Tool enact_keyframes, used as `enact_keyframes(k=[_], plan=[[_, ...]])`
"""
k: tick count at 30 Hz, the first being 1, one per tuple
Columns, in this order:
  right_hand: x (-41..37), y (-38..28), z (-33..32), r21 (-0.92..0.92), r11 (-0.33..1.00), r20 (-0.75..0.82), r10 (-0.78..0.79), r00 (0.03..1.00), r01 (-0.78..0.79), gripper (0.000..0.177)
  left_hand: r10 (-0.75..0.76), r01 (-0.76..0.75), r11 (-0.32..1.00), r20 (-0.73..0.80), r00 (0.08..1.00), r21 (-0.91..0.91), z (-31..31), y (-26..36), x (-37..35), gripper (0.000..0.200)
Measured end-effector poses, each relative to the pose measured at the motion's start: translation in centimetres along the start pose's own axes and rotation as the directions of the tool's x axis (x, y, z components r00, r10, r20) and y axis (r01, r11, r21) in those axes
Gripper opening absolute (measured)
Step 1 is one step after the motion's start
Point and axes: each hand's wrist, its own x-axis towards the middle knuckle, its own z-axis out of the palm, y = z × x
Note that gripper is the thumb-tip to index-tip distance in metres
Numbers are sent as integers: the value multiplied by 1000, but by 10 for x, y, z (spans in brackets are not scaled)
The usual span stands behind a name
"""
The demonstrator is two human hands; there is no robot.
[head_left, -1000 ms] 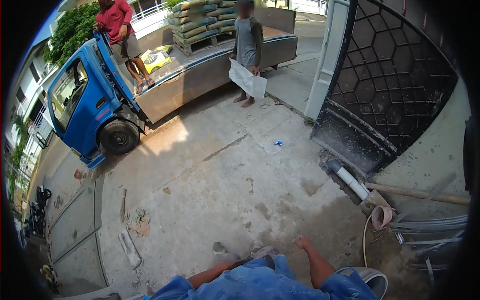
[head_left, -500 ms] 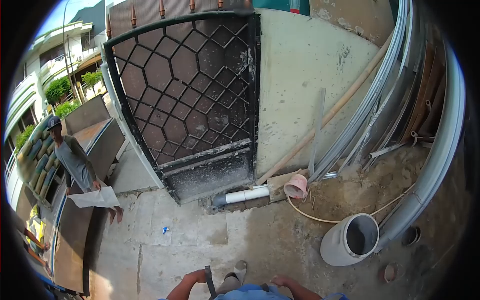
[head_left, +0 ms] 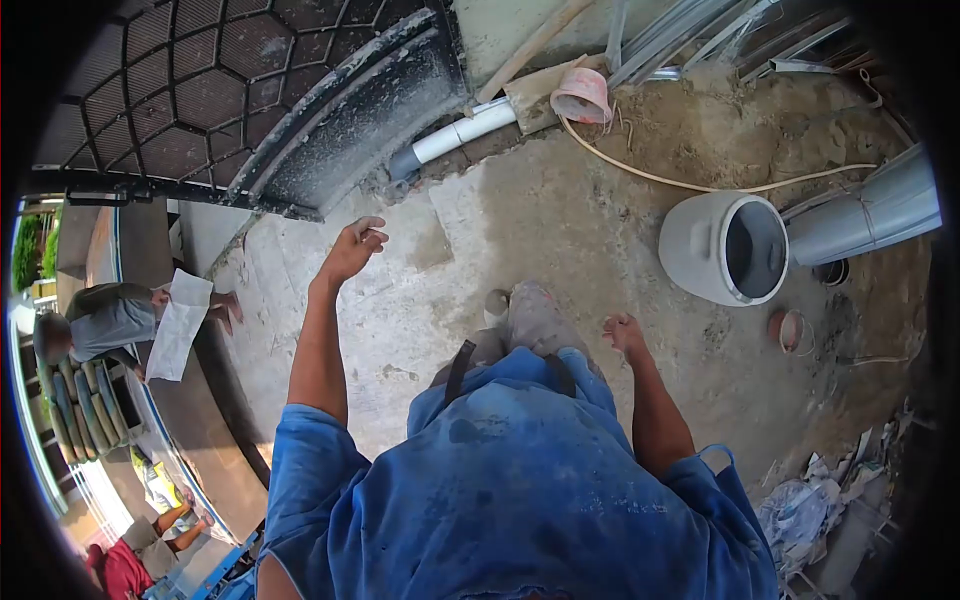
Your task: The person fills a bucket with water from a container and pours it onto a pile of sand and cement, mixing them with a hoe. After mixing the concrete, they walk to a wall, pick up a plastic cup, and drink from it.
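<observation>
My left hand (head_left: 356, 249) is stretched out over the concrete floor, fingers apart and loosely bent, holding nothing. The black gate (head_left: 345, 125) is the nearest thing to it. On the other side of my body, my right hand (head_left: 624, 336) hangs beside my leg with loosely curled fingers and nothing visible in them. A white barrel (head_left: 690, 250) with a dark inside stands to the right of that hand. Dark straps (head_left: 459, 372) show at my waist below the blue shirt (head_left: 530, 470).
A white pipe (head_left: 465, 132) runs along the wall base beside a pink bucket (head_left: 582, 95). A hose (head_left: 650, 178) crosses the floor near metal sheets (head_left: 870, 205). At left, a person (head_left: 110, 325) holds a white sheet (head_left: 180, 325) by a truck bed; another person (head_left: 130, 560) is lower left.
The view has tilted down. My left hand has moved away from the waist strap, forward and left. My right hand is now farther out from my body. The other person still holds the white sheet.
</observation>
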Motion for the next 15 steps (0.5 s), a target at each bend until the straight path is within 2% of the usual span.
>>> enact_keyframes(k=[1,3,4,5,6,7,8,9,12,14,15], plan=[[-10,10,7,-59,992,31,116,993,-114,35,12,-13,1000,6,1000,4,-1,10,10,38],[-11,55,18,-327,944,102,-11,995,44,26,4,-16,994,104,995,110,-5,35,23,36],[8,106,22,-175,982,133,-47,990,70,26,19,-30,993,98,995,112,-8,54,28,36],[-10,101,23,-141,986,240,-52,969,87,29,47,-57,989,76,996,134,-12,79,34,35],[-12,102,25,-89,991,219,-77,973,99,37,88,-94,983,43,995,160,-18,102,45,34],[-16,93,22,58,981,235,168,957,-187,43,160,-163,984,40,986,77,-27,121,57,34],[-11,87,19,19,985,238,160,958,-169,41,192,-194,974,27,981,115,-35,156,65,34],[3,80,14,-72,995,231,88,969,-73,39,220,-222,971,29,975,93,-45,191,75,39],[70,38,0,-311,941,194,-75,978,134,34,501,-489,858,-47,864,159,-79,314,124,37],[118,14,-7,-448,872,163,-136,977,196,31,706,-654,685,-68,705,320,-101,412,149,36],[143,3,-14,-507,832,154,-169,974,225,29,745,-695,654,-92,661,299,-109,461,159,36]])
